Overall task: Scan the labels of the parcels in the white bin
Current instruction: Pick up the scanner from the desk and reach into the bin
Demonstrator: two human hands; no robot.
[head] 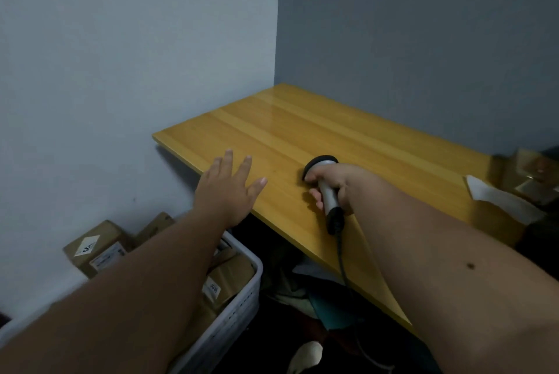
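The right hand [331,184] is wrapped around the grey handle of a barcode scanner [325,184], whose black head rests on the yellow wooden counter [302,131], its cable trailing off the near edge. The left hand [227,189] hovers flat with fingers spread wide, holding nothing, over the counter's corner just left of the scanner. Below the left forearm sits the white bin [239,304], filled with brown parcels [230,280] carrying white labels. More parcels lie beyond the bin against the wall.
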